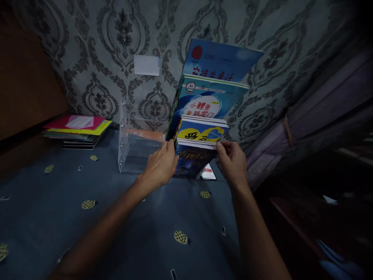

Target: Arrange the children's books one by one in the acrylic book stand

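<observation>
A row of upright books stands in the right part of a clear plastic rack (123, 134). At its front is a dark blue book (190, 160) with gold lettering. My left hand (161, 163) is closed at that book's left edge, its fingertips partly hidden. My right hand (233, 161) pinches the upper right corner of the same book between thumb and fingers. Behind it rise a blue and yellow book (201, 130), a teal book (214, 95) with a white oval, and a taller blue book (224, 54). An orange book (145, 134) lies low in the rack's left part.
Left of the rack lies a stack of books, a pink book (77, 122) on top. The dark cloth (125, 237) has a pineapple print. A white card (147, 65) is on the patterned wall. At right hangs a tied curtain (305, 112). A lit screen (208, 172) shows beside the books.
</observation>
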### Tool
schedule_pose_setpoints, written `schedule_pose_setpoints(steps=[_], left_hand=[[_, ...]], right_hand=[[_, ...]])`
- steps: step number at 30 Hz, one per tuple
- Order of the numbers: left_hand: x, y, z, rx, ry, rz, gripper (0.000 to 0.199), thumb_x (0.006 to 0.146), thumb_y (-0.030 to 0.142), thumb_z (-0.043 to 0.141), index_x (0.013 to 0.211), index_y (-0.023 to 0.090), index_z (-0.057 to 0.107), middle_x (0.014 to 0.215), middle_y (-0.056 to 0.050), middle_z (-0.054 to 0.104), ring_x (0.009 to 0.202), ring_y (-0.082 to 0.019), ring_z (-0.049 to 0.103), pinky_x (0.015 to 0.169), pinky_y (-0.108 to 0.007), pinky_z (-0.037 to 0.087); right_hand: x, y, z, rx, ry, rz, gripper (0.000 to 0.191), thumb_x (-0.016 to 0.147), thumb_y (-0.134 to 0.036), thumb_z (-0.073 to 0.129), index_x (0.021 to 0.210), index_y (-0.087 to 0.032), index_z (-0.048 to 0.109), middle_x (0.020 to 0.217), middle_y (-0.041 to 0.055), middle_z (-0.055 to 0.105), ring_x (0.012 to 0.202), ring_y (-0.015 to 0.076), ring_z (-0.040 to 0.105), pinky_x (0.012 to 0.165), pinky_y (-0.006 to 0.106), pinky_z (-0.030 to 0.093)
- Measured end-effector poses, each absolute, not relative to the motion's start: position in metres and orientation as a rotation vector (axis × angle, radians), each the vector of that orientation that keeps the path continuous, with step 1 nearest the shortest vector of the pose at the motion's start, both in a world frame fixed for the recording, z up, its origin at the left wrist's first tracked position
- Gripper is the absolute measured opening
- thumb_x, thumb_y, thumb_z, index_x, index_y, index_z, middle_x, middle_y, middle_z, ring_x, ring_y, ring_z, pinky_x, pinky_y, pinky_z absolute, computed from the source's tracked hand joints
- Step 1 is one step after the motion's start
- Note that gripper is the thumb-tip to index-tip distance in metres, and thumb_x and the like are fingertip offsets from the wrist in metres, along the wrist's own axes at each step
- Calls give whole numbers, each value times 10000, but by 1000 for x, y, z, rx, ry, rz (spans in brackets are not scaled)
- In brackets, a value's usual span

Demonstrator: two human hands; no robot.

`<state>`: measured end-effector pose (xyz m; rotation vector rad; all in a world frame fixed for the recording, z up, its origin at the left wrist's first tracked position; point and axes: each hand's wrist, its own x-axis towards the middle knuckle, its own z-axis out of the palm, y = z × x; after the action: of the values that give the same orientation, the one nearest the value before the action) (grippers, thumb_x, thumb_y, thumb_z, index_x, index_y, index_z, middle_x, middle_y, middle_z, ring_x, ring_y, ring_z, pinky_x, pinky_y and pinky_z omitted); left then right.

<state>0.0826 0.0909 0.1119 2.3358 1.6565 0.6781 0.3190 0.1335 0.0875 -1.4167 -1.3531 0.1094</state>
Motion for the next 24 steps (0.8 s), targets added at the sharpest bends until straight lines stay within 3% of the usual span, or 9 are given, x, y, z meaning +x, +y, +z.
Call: schedule_pose_setpoints(steps=[7, 13, 24], left_hand=[[88, 92, 101, 2363, 1622, 771, 555, 1008, 243, 403, 1529, 156, 231, 1487, -203, 456, 1265, -325, 579, 975, -458, 521], [89, 93, 101, 2377, 1615, 747, 570, 1005, 236, 396, 1541, 180, 211, 1437, -192, 486, 1224, -314, 603, 940, -450, 537], [91, 95, 95, 2390, 1583, 778, 608, 999, 205, 395, 1556, 183, 150, 1419, -193, 474, 1202, -312, 590, 934, -448, 541]], right_hand=[[324, 118, 106, -1585, -1586, 45, 410, 883, -537, 505, 790, -176, 675, 664, 77, 715, 664, 256, 691, 623, 335, 479], [323, 120, 104, -1610, -1584, 58, 365, 882, -456, 517, 872, -149, 713, 778, 106, 769, 745, 272, 734, 625, 322, 496], [319, 117, 106, -1622, -1517, 50, 341, 860, -463, 546, 739, -181, 694, 671, 82, 751, 680, 262, 733, 596, 307, 488]])
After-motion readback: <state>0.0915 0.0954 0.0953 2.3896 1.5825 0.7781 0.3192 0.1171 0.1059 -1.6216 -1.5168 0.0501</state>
